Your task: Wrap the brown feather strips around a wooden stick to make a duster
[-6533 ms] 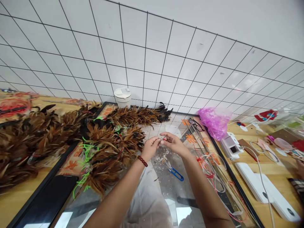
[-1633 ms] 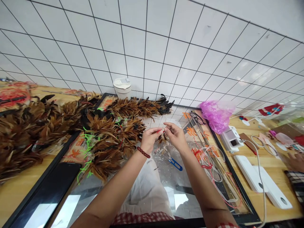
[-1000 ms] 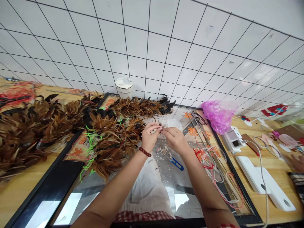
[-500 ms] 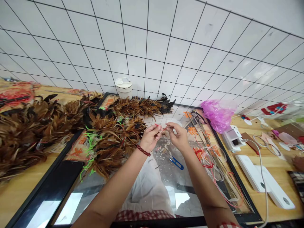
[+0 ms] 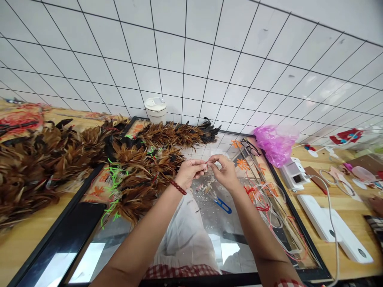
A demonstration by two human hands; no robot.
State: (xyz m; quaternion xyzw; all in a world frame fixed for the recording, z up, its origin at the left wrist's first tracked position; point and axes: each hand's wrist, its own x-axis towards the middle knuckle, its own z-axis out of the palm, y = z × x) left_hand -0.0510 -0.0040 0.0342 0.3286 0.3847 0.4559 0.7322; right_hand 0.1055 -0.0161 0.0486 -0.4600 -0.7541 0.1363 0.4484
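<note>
My left hand (image 5: 189, 173) and my right hand (image 5: 224, 170) meet above a black-framed mirror (image 5: 206, 235) lying on the table. Both pinch a small bundle of feather stems with red thread (image 5: 205, 166) between the fingertips. A dark red bead bracelet (image 5: 178, 187) circles my left wrist. Blue thread snips (image 5: 220, 204) lie on the mirror just below my hands, among small feather scraps. Brown feather bundles (image 5: 143, 175) tied with green cord lie left of my left hand.
A white lidded cup (image 5: 155, 110) stands by the tiled wall. Black glasses (image 5: 249, 146) and a pink plastic bag (image 5: 273, 144) lie at the right. Red and white cords (image 5: 267, 207) sprawl on the mirror's right side. White power strips (image 5: 332, 233) rest on the wooden table. More feathers (image 5: 38, 159) pile at the left.
Both hands have stayed together above the mirror, fingers working the small bundle and thread. Since half a second ago they have dropped slightly and closed tighter together.
</note>
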